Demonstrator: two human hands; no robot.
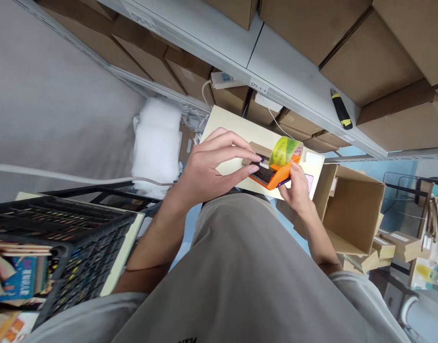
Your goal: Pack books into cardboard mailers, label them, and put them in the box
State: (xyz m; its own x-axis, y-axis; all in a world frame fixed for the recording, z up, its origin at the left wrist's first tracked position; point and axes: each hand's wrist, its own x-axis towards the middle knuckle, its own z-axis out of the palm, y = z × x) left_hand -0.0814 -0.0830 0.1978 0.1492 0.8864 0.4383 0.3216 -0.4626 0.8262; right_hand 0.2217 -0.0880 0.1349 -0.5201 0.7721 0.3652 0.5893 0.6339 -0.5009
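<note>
An orange tape dispenser (280, 176) with a roll of yellow-green tape (283, 151) is over the cream-coloured table (222, 123). My right hand (298, 189) is closed round the dispenser's right side. My left hand (219, 166) reaches in from the left, thumb and fingers apart, their tips at the dark part on the dispenser's left end. Whether those fingertips pinch anything is too small to tell. A brown cardboard piece (261, 149) lies just behind the dispenser.
A grey shelf (219, 45) with cardboard boxes runs across the back, bearing a black and yellow cutter (342, 109). An open cardboard box (354, 205) stands to the right. White foam sheets (156, 143) and a black crate (86, 257) are at the left.
</note>
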